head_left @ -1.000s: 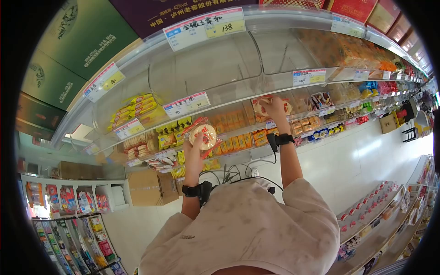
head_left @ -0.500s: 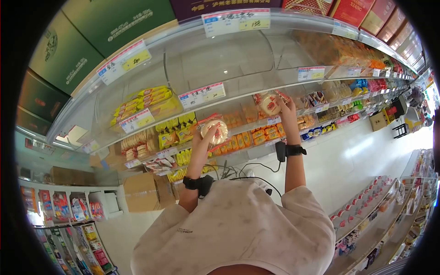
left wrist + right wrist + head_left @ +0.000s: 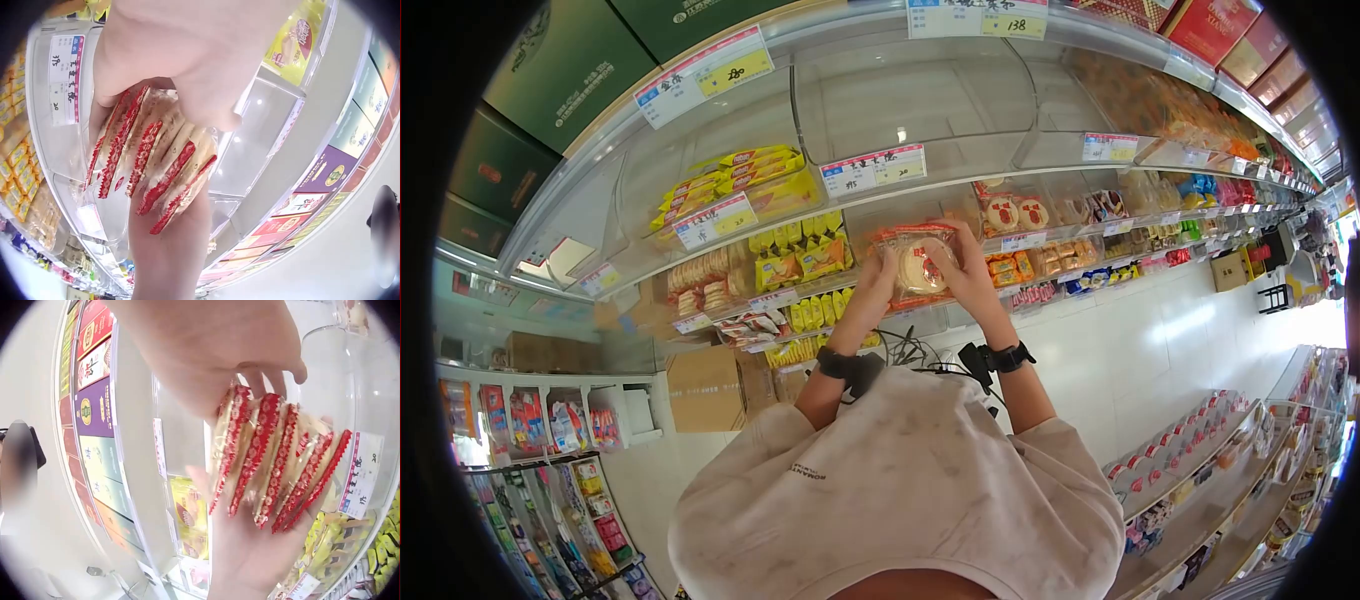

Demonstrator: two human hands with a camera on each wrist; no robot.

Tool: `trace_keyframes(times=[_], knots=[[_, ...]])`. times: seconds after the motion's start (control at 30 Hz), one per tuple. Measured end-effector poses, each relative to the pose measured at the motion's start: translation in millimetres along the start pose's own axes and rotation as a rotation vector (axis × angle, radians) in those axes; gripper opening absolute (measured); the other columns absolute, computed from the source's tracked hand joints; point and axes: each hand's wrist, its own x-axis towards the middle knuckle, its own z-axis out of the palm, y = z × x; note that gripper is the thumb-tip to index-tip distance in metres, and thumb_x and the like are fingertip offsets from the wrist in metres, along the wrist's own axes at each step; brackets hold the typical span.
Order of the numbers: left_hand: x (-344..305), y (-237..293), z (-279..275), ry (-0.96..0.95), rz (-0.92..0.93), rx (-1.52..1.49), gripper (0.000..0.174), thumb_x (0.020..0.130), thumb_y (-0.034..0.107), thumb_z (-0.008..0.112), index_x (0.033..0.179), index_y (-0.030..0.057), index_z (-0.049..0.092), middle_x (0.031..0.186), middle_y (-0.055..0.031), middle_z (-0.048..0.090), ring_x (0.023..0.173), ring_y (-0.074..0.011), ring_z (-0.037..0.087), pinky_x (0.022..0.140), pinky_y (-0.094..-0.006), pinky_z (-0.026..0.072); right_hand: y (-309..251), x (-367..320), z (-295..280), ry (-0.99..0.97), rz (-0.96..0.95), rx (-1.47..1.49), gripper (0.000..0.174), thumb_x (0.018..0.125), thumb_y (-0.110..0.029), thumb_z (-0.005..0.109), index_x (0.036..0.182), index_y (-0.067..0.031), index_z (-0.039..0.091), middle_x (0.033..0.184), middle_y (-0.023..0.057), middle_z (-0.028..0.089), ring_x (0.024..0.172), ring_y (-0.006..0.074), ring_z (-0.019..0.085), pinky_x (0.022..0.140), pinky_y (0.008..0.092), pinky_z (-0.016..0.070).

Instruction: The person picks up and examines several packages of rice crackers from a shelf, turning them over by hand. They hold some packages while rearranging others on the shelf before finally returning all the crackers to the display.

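Several round, pale flat pastries in clear wrappers with red crimped edges [image 3: 923,268] stand side by side as a stack between both hands, in front of the shelf. My left hand [image 3: 880,284] grips the stack's left side. On the other side my right hand [image 3: 972,276] grips it, fingers over the far edge and thumb on the near face. In the left wrist view the red wrapper edges [image 3: 145,156] fan out between the two hands. From the right wrist view, the wrapped pastries [image 3: 275,462] also stand on edge, held at both ends.
More round wrapped pastries [image 3: 1015,212] with red print sit in a clear bin to the right. Yellow snack packs [image 3: 730,185] lie in bins to the left. Price tags [image 3: 872,172] line the shelf edge. A cardboard box [image 3: 705,388] and black cables [image 3: 912,350] are below.
The right hand has come out of the shelf bin with pastries and moved left. Left-hand pastries have moved right and up, and both lots now meet as one stack.
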Motion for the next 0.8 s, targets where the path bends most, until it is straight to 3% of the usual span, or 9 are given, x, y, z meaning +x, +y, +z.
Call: trace_keyframes(times=[0.07,0.17,0.27,0.37,0.43,0.5,0.6,0.7,0.8], knots=[[-8.6,21.2,7.4,-0.066,0.115,0.379,0.045,0.102,0.028,0.061,0.135,-0.0016,0.051,0.127,-0.0097,0.062,0.109,-0.0139,0.061,0.091,-0.0281,0.0507,-5.1,-0.2,3.9,0.003,-0.026,-0.037,0.041,0.102,-0.017,0.061,0.136,-0.0001,0.047,0.125,0.0119,0.060,0.113,0.0150,0.056,0.099,0.0306,0.0451],[-9.6,22.1,13.4,-0.092,0.064,-0.015,0.050,0.097,0.023,0.068,0.135,-0.0033,0.049,0.126,-0.0116,0.062,0.109,-0.0153,0.062,0.093,-0.0292,0.0503,-3.9,-3.4,12.2,0.058,0.092,0.013,0.042,0.104,-0.019,0.057,0.139,-0.0002,0.044,0.132,0.0139,0.056,0.119,0.0175,0.055,0.101,0.0321,0.0445],[-5.9,16.4,0.0,-0.055,0.025,-0.069,0.054,0.094,0.018,0.070,0.137,-0.0044,0.046,0.127,-0.0130,0.061,0.111,-0.0165,0.062,0.095,-0.0311,0.0502,-20.7,-1.0,8.3,0.123,0.059,0.088,0.041,0.106,-0.021,0.052,0.140,-0.0002,0.044,0.135,0.0135,0.057,0.121,0.0193,0.055,0.101,0.0347,0.0450],[-12.0,24.9,-1.7,0.107,0.061,-0.158,0.058,0.092,0.016,0.072,0.138,-0.0050,0.044,0.128,-0.0140,0.061,0.113,-0.0187,0.063,0.097,-0.0328,0.0511,10.6,27.6,-56.7,0.249,-0.095,-0.231,0.039,0.106,-0.021,0.052,0.140,-0.0019,0.051,0.126,0.0126,0.065,0.114,0.0183,0.061,0.097,0.0334,0.0478],[-14.9,31.5,-7.2,0.139,0.065,-0.181,0.059,0.091,0.014,0.073,0.138,-0.0051,0.043,0.128,-0.0153,0.061,0.114,-0.0207,0.063,0.096,-0.0338,0.0522,48.7,52.6,-115.7,0.417,-0.069,-0.398,0.030,0.102,-0.015,0.054,0.127,0.0001,0.061,0.103,0.0141,0.073,0.097,0.0214,0.069,0.087,0.0365,0.0533],[-19.4,29.7,-12.4,0.189,0.056,-0.191,0.059,0.091,0.014,0.073,0.138,-0.0051,0.043,0.129,-0.0156,0.061,0.115,-0.0213,0.063,0.096,-0.0339,0.0524,94.4,75.8,-166.4,0.500,0.024,-0.669,0.025,0.093,-0.019,0.062,0.110,-0.0013,0.066,0.093,0.0197,0.073,0.092,0.0339,0.072,0.081,0.0376,0.0554],[-28.6,37.8,-3.6,0.238,0.054,-0.205,0.060,0.090,0.015,0.075,0.138,-0.0046,0.044,0.128,-0.0152,0.061,0.115,-0.0211,0.063,0.096,-0.0338,0.0521,199.1,107.9,-224.6,0.264,0.444,-1.058,0.035,0.082,-0.028,0.070,0.105,-0.0013,0.069,0.093,0.0228,0.072,0.092,0.0379,0.071,0.081,0.0395,0.0560],[-28.9,29.0,-10.1,0.256,0.066,-0.186,0.060,0.090,0.016,0.075,0.137,-0.0049,0.045,0.127,-0.0152,0.062,0.114,-0.0204,0.063,0.096,-0.0335,0.0516,106.8,111.0,-177.1,-0.111,0.722,-1.166,0.042,0.077,-0.033,0.073,0.106,-0.0023,0.070,0.095,0.0237,0.072,0.093,0.0385,0.072,0.082,0.0439,0.0568],[-30.1,30.8,-12.8,0.262,0.073,-0.173,0.057,0.090,0.017,0.075,0.134,-0.0049,0.046,0.127,-0.0150,0.062,0.113,-0.0198,0.063,0.096,-0.0329,0.0509,112.7,108.3,-174.3,-0.058,0.570,-1.233,0.038,0.076,-0.031,0.075,0.102,-0.0036,0.072,0.092,0.0220,0.073,0.092,0.0396,0.072,0.081,0.0439,0.0569]])
